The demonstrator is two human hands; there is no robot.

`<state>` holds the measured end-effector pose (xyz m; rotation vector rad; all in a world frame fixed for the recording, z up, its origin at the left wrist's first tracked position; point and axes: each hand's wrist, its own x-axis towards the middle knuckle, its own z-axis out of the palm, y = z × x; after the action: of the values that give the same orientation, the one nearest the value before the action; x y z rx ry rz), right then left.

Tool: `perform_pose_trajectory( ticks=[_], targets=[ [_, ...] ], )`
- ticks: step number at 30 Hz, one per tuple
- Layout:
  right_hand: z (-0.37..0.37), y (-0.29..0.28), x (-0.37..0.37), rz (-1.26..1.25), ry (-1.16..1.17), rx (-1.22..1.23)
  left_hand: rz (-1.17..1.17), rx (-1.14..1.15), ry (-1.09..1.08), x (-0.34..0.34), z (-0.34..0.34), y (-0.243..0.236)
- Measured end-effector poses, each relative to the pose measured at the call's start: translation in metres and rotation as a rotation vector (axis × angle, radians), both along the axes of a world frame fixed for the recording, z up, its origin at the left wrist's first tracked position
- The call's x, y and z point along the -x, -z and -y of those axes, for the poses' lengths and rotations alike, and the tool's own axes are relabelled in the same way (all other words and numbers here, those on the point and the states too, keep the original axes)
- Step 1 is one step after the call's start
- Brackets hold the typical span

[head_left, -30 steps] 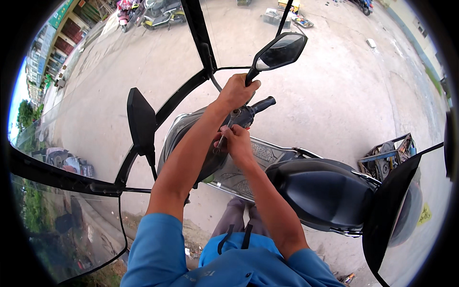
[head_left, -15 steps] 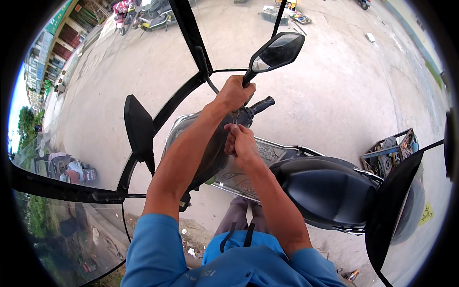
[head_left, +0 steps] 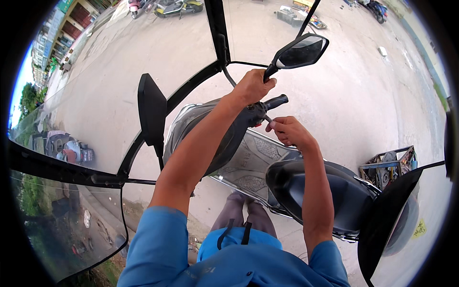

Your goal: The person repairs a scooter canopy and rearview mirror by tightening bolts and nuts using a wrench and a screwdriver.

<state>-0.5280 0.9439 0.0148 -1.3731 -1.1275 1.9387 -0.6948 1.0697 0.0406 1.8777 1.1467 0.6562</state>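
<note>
My left hand [head_left: 254, 88] is wrapped round the stem of the scooter's right rear-view mirror [head_left: 303, 51], whose dark-rimmed glass tilts up beyond it. Close by on the near side, my right hand [head_left: 292, 131] pinches the end of a small metal wrench [head_left: 268, 119]. The wrench's far end meets the handlebar area below the mirror stem; the exact contact is too small to make out. A black handlebar grip [head_left: 277, 102] sticks out between my hands. The left mirror [head_left: 151, 110] stands upright with its black back showing.
The scooter's black seat [head_left: 330, 196] and grey footboard [head_left: 251, 160] lie to the right and below. A black-framed clear canopy [head_left: 179, 91] curves round the front. A metal crate of parts [head_left: 389, 165] stands on the concrete at right; toolboxes [head_left: 291, 16] lie far off.
My right hand has swung right and outward with the wrench, now at a different angle. My left hand stays on the mirror stem. The whole view has shifted a little.
</note>
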Motion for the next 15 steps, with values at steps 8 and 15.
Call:
perform_pose_trajectory(
  ticks=[8,15],
  targets=[
    [0.144,0.108,0.044,-0.154,0.652,-0.065,-0.249,-0.547,-0.238,-0.001,0.068,0.005],
    [0.256,0.151,0.038,0.02,0.578,0.064,0.059,-0.748,-0.21,0.093,0.248,-0.008]
  ],
)
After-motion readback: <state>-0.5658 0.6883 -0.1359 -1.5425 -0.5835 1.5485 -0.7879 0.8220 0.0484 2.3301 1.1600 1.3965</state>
